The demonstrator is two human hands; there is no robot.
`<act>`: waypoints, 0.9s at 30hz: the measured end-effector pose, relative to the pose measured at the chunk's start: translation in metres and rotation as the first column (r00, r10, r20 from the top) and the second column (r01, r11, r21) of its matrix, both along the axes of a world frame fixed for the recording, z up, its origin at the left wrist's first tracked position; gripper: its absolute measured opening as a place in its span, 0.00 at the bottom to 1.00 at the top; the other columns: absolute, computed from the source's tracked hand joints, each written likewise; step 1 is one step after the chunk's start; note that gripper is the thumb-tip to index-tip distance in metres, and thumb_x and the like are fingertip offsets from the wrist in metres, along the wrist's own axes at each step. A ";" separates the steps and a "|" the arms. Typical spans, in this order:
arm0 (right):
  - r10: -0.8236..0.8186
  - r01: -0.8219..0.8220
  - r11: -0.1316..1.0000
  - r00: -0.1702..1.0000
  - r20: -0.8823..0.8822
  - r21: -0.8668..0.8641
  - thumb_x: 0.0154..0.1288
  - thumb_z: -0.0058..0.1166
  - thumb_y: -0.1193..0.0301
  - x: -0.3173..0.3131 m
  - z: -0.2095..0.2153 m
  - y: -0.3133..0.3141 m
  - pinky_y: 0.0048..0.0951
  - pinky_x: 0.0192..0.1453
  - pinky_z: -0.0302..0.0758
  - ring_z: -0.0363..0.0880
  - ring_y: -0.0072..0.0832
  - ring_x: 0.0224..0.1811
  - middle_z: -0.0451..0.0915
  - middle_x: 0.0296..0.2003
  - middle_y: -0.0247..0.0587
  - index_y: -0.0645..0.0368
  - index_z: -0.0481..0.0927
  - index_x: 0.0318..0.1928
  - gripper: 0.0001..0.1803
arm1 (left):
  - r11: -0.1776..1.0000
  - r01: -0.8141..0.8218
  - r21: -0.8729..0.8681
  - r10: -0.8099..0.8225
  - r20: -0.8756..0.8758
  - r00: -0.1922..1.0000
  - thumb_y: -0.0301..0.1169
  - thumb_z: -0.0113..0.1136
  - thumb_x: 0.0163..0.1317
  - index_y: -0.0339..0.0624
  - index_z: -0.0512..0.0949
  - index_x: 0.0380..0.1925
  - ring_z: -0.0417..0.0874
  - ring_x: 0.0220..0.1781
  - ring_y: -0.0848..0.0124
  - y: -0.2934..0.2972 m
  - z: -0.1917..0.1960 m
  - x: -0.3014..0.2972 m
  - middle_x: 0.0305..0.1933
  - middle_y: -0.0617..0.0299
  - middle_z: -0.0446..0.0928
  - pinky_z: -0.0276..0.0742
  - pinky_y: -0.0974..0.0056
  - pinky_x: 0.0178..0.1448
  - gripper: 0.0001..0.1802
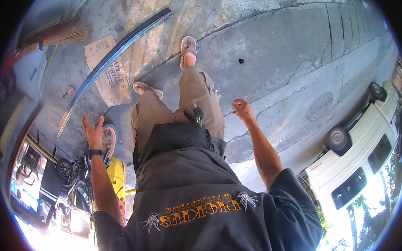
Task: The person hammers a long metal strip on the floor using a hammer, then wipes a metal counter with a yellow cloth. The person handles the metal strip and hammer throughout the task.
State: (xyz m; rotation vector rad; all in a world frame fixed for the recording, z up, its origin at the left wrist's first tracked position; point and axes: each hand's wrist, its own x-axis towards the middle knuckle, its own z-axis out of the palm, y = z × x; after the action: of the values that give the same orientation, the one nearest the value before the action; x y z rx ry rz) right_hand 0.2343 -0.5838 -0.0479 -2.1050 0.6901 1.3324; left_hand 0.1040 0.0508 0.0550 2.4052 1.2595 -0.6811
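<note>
Dark, matte shirt fabric is filling the lower middle of the view, and orange block lettering with spidery white marks is being shown across it, curving along the chest. Just beyond it, a black mesh pouch is being worn at the waist, with a small bunch of keys hanging at its upper edge. Khaki trousers are being stretched into a stride, and grey sandals are being worn on both feet.

No object is being held by the left hand: its fingers are being spread apart, palm open, with a black wristband strapped below it. Nearest to it, an orange-rimmed wheel is being seen just beside the palm, apparently apart from it. The right hand is being raised free over bare ground, its fingers curled loosely together around nothing.

Rough, cracked grey concrete is being crossed. On it, a flattened brown cardboard sheet with dark printing is lying, and a long, thin, curved dark strip is being laid over its edge. Straw-coloured broom bristles are being seen at upper left. At right, a white van with black tyres is being parked.
</note>
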 end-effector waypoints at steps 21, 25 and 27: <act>0.441 -0.457 0.886 0.881 0.174 0.070 0.64 0.49 0.66 0.219 -0.291 0.216 0.46 0.65 0.73 0.78 0.51 0.62 0.80 0.57 0.57 0.45 0.65 0.73 0.35 | 0.816 0.459 -0.352 -0.289 0.438 0.851 0.41 0.70 0.60 0.36 0.65 0.68 0.66 0.72 0.42 -0.166 -0.233 0.214 0.72 0.36 0.61 0.65 0.48 0.73 0.40; 0.451 -0.469 0.880 0.874 0.182 0.073 0.63 0.48 0.68 0.251 -0.393 0.287 0.46 0.67 0.72 0.76 0.52 0.64 0.78 0.59 0.61 0.47 0.58 0.76 0.39 | 0.687 0.388 -0.614 -0.258 0.293 0.921 0.42 0.68 0.62 0.35 0.66 0.67 0.71 0.70 0.46 -0.178 -0.326 0.243 0.68 0.38 0.69 0.68 0.52 0.72 0.38; 0.458 -0.476 0.878 0.865 0.205 0.050 0.63 0.47 0.69 0.264 -0.429 0.316 0.46 0.68 0.72 0.75 0.52 0.65 0.78 0.59 0.62 0.49 0.55 0.77 0.40 | 0.641 0.450 -0.621 -0.370 0.263 0.891 0.42 0.68 0.62 0.34 0.67 0.66 0.75 0.67 0.46 -0.173 -0.339 0.254 0.64 0.38 0.73 0.70 0.51 0.70 0.37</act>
State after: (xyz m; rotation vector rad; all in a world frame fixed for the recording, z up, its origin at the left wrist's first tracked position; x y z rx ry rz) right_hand 0.4978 -0.2675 -0.4768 -2.3668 0.0211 1.3459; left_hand 0.3582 -0.1219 -0.2844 2.0450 0.2832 -0.9161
